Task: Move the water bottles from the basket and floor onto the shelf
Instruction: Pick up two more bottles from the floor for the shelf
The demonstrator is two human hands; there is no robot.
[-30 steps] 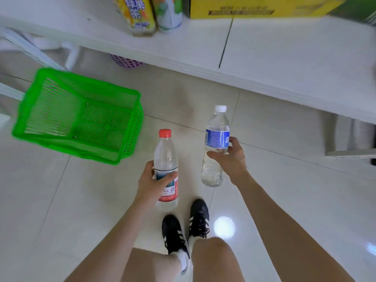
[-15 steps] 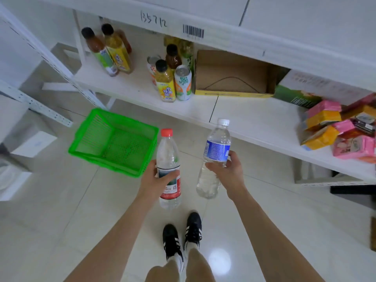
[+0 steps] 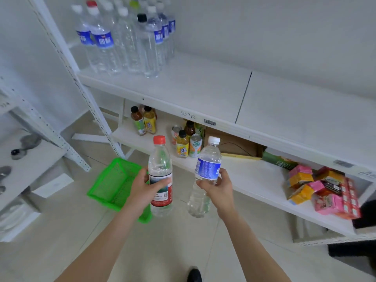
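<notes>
Left hand [image 3: 144, 188] and right hand [image 3: 219, 187] reach forward side by side, each curled tight.

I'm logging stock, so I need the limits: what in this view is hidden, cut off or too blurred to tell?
1. Head view: the shelved water bottles overlap, and the top edge cuts the back rows; no sure count.
2. Head view: the near corner of the green basket is behind the left hand and its red-capped bottle.
3. Head view: label print on the white-capped bottle in the right hand is too small and blurred.
</notes>
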